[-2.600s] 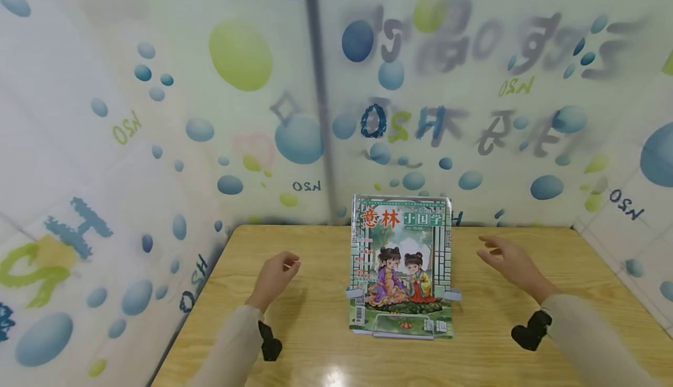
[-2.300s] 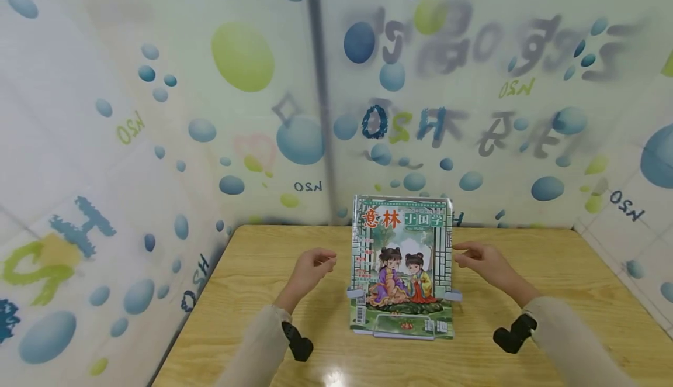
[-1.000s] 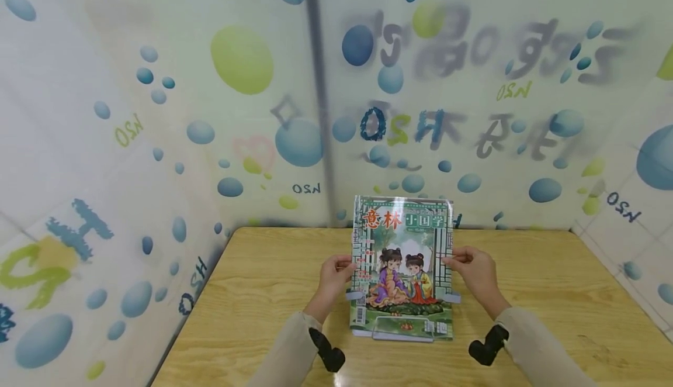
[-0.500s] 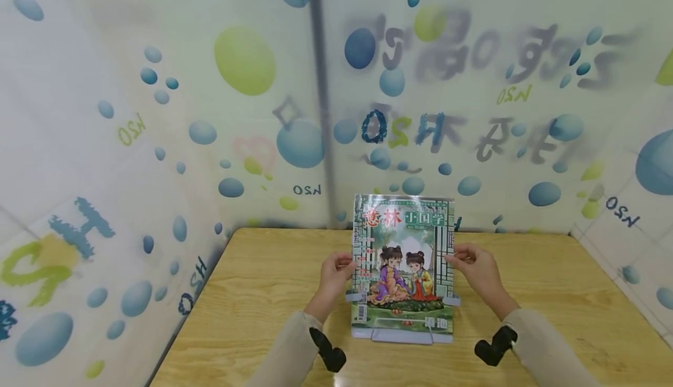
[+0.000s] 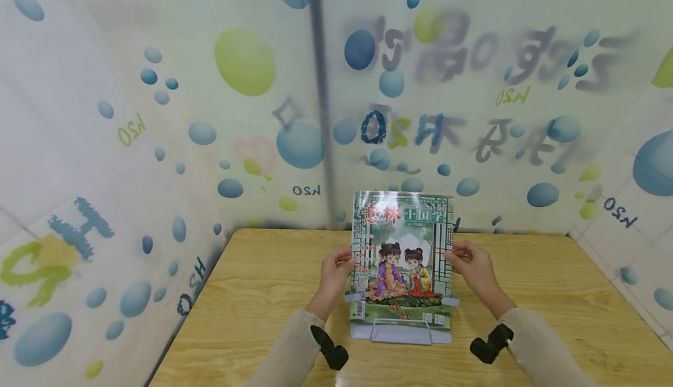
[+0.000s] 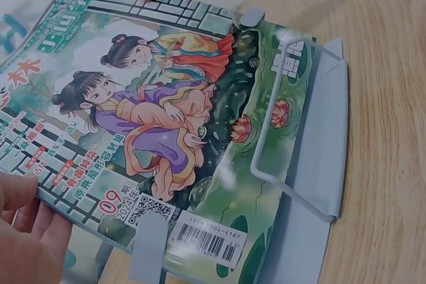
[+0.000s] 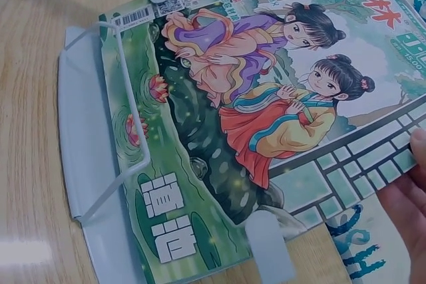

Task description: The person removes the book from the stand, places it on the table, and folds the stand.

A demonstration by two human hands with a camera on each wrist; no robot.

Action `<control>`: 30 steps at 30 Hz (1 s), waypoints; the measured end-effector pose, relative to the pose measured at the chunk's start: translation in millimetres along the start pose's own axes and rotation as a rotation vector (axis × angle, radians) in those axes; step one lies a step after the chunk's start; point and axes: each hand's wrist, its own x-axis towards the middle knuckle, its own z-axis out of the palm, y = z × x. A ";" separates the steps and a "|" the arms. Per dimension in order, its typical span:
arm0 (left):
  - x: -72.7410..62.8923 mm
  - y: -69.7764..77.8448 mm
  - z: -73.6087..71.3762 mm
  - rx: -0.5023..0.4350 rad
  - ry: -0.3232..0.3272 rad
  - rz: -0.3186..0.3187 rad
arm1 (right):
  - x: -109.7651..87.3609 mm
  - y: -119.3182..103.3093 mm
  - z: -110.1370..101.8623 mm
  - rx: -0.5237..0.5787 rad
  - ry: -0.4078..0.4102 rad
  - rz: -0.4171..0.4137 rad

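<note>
From left of the stand (image 5: 360, 332) round behind it to its right, we saw a smooth sheet wall (image 5: 244, 62) printed with rounded blue and green drops. Under the stand lay a wooden tabletop (image 5: 263, 293), wavy-grained and glossy. Left of the stand we noted a pale left sleeve (image 5: 289, 343), a chunky black left wrist piece (image 5: 329, 349), then the left hand (image 5: 330, 277), pinching the magazine's left edge, thumb on the cover. A flat, blunt left tab (image 5: 354, 297) lapped that edge at the stand's left side. The magazine (image 5: 402, 270), a glossy paper rectangle, stood before the stand's pale plate, lower edge short of the plate's bottom, behind the stand's slim angular front bar (image 7: 135, 104). A matching right tab (image 5: 450, 301) followed. Right of the stand, the right hand (image 5: 477, 270) pinched the opposite edge, thumb in front; beyond came the black right wrist piece (image 5: 491, 344) and pale right sleeve (image 5: 544, 346).
</note>
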 end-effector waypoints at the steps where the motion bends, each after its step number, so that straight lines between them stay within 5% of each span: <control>1: 0.9 0.6 0.5 -0.001 0.004 -0.014 | 0.0 -0.3 0.2 0.005 -0.002 0.003; 9: 5.7 9.9 1.4 -0.034 0.017 -0.088 | 3.1 -6.6 0.8 0.019 0.026 0.018; 30: 21.8 33.9 5.5 0.029 0.036 -0.023 | 19.2 -34.9 -11.6 0.035 0.063 -0.080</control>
